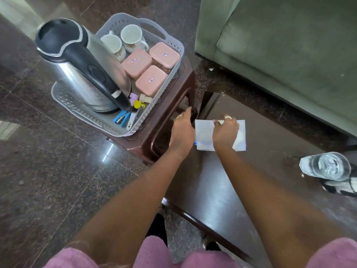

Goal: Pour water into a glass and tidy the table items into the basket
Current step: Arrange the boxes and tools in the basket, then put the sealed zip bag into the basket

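A grey plastic basket (170, 43) sits on a dark brown stool (173, 105). In it are a steel kettle (81, 74) with a black handle, two white cups (123, 41), three pink-lidded boxes (150, 64), staplers (122, 117) and small coloured items. On the dark table (222, 186) lies a folded white paper (204, 132). My right hand (225, 132) presses on top of it, fingers curled at its far edge. My left hand (182, 130) is at the paper's left edge, over the gap between stool and table. A glass of water (326, 167) stands at the table's right.
A green sofa (280, 45) runs along the table's far side. A black-and-white striped item (342, 187) lies just behind the glass at the right edge. Polished dark stone floor (48, 171) spreads to the left. My pink clothing shows at the bottom.
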`<state>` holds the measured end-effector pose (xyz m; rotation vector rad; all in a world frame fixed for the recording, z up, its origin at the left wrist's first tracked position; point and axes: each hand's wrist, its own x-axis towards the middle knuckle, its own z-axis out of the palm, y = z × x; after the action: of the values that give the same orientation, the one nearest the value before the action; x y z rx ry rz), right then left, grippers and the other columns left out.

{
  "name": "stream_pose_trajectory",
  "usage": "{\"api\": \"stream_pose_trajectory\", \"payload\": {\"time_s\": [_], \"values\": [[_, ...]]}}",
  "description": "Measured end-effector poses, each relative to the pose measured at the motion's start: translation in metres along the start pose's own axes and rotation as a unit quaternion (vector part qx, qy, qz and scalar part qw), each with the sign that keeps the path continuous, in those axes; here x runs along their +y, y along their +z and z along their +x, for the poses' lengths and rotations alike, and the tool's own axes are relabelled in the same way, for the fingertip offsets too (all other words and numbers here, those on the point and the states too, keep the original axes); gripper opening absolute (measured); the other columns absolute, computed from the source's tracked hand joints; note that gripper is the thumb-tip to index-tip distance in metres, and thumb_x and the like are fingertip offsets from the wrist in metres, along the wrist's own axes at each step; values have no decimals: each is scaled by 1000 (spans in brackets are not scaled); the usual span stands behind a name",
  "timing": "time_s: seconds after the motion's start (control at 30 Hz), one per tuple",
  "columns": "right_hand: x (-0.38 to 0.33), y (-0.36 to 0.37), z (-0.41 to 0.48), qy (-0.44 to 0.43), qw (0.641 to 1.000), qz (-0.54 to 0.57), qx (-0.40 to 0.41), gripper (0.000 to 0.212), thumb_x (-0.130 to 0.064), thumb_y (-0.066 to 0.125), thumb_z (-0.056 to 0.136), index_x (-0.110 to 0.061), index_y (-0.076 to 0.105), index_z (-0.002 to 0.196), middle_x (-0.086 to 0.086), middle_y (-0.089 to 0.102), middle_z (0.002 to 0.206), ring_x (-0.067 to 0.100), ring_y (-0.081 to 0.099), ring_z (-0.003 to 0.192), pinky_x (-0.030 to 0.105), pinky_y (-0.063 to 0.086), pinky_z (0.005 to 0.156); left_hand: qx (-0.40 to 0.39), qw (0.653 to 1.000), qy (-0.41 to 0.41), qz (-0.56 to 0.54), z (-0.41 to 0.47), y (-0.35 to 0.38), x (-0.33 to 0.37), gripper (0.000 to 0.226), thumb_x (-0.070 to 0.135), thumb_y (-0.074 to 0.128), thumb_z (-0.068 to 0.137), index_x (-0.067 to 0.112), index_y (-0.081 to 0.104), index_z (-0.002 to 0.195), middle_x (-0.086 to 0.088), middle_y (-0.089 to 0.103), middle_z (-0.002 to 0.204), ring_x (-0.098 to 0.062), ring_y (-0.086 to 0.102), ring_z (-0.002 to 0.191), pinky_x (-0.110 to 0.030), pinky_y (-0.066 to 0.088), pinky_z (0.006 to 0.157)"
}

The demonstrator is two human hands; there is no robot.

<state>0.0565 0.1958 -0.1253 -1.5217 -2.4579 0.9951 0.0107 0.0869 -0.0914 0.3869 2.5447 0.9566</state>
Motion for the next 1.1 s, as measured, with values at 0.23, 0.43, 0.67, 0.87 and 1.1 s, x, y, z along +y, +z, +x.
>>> {"api": "stream_pose_trajectory", "payload": {"time_s": [0.23, 0.43, 0.67, 0.87, 1.1], "values": [[68, -23, 18, 128, 989, -65, -43, 58, -25, 64, 88, -6, 40, 137, 22, 32, 144, 40, 33, 129, 46, 32, 106, -106, 972, -207, -28, 4, 54, -7, 50, 16, 39, 98, 6, 25, 145, -21, 43, 140, -34, 40, 130, -38, 34, 105], [85, -25, 26, 155, 981, -66, -94, 62, -24, 65, 87, -4, 34, 137, 20, 38, 139, 40, 36, 128, 48, 35, 102, -116, 961, -241, -77, 10, 75, -9, 53, 27, 52, 93, 4, 36, 138, -17, 48, 137, -32, 45, 126, -41, 38, 105], [90, -28, 44, 185, 978, -31, -97, 39, -22, 62, 89, 2, 53, 118, 21, 55, 128, 37, 49, 121, 40, 41, 98, -83, 946, -284, -134, 18, 75, -9, 33, 21, 48, 95, 6, 52, 124, -15, 57, 125, -31, 55, 110, -36, 45, 88], [54, -41, 54, 125, 985, 119, -18, 26, -19, 65, 86, 0, 63, 102, 18, 63, 110, 28, 58, 96, 29, 43, 81, 14, 973, -206, -100, 32, 53, 4, 23, 24, 42, 98, 6, 53, 107, -17, 60, 109, -27, 56, 89, -31, 37, 68], [-52, -41, 76, -29, 980, 197, 16, 26, -16, 58, 91, -6, 63, 114, 7, 62, 104, 19, 54, 92, 9, 30, 68, 218, 956, -135, -141, 52, -19, 29, 24, 21, 44, 96, 2, 57, 101, -21, 65, 102, -35, 56, 96, -34, 37, 75]]}}
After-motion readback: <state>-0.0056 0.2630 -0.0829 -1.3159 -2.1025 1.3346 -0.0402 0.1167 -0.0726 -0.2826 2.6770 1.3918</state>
